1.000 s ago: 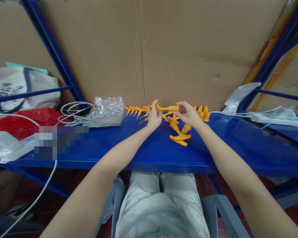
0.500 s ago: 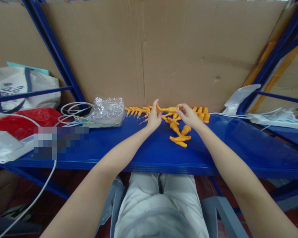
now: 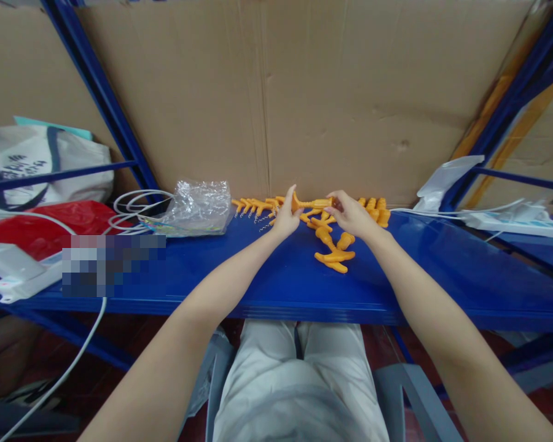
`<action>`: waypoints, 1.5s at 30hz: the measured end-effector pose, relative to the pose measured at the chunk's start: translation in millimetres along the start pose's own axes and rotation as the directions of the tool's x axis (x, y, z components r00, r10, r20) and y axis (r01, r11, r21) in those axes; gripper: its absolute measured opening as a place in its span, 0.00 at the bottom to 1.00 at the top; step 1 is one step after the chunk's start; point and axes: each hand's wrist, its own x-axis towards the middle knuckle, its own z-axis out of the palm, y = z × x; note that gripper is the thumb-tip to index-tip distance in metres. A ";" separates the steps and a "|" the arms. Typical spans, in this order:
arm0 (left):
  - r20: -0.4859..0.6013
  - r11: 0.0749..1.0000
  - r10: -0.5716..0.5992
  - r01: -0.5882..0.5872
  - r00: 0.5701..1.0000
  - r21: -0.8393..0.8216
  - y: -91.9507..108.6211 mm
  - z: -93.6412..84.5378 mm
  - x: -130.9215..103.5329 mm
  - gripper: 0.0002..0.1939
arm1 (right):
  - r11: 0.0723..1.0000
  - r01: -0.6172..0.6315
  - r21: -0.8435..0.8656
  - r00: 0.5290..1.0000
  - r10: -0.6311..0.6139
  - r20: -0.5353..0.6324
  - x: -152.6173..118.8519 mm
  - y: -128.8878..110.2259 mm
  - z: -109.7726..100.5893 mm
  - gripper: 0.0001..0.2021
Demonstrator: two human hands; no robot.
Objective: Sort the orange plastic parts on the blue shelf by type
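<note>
Between my hands, just above the blue tabletop, is a yellow corkscrew (image 3: pixel 309 204) held level. My left hand (image 3: pixel 287 215) is closed around its T-shaped handle. On the other end, the fingers of my right hand (image 3: pixel 348 212) pinch the yellow sleeve (image 3: pixel 324 202) that covers the spiral. Beneath and in front of my hands lie several yellow corkscrews (image 3: pixel 335 256) with their spirals covered. To the left of my left hand sits a row of yellow handles (image 3: pixel 254 204) with bare metal spirals. Several loose yellow sleeves (image 3: pixel 378 212) stand beyond my right hand.
A clear plastic bag (image 3: pixel 198 209) and coiled white cables (image 3: pixel 133 205) lie at the left, near a red bag (image 3: pixel 64 224) and a power strip (image 3: pixel 23 279). Cardboard (image 3: pixel 304 104) closes off the back. Another power strip (image 3: pixel 520 224) lies at the far right.
Both hands keep their hold on the corkscrew, which has tilted very slightly. The other pieces lie as before.
</note>
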 end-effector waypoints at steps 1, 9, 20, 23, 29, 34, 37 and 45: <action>0.013 1.000 -0.006 0.006 1.000 0.015 -0.4 -0.9 0.3 0.39 | 1.000 -0.010 -0.003 1.000 0.010 0.003 -0.4 -0.9 -0.3 0.14; 0.017 0.973 0.047 -0.050 0.999 0.224 9.7 -12.8 -10.8 0.34 | 0.903 -0.302 0.307 0.945 0.240 0.223 -2.0 -6.8 3.0 0.14; 0.046 0.900 0.167 -0.171 0.985 0.402 35.9 -10.4 -18.2 0.31 | 0.776 -0.449 0.442 0.875 0.283 0.392 -3.7 -21.9 5.5 0.25; 0.038 0.907 0.118 -0.123 0.992 0.402 33.6 -9.9 -16.0 0.33 | 0.850 -0.392 0.351 0.899 0.274 0.342 -1.6 -21.3 9.1 0.21; 0.067 0.920 -0.023 -0.005 0.997 0.393 33.3 -8.1 -12.1 0.38 | 0.980 -0.123 -0.159 0.964 0.156 0.218 -0.4 -19.5 7.8 0.14; 0.112 0.920 -0.154 0.101 0.982 0.379 28.5 -6.9 -11.5 0.39 | 0.864 0.020 -0.504 0.947 0.145 0.286 -2.2 -26.2 7.0 0.16; 0.128 0.923 -0.196 0.139 0.972 0.358 26.3 -6.8 -9.9 0.39 | 0.819 0.074 -0.569 0.938 0.136 0.318 -2.2 -31.2 6.6 0.17; 0.098 0.918 -0.147 0.099 0.984 0.385 38.9 -7.0 -15.7 0.33 | 0.859 0.071 -0.507 0.952 0.093 0.290 -4.0 -20.4 3.6 0.17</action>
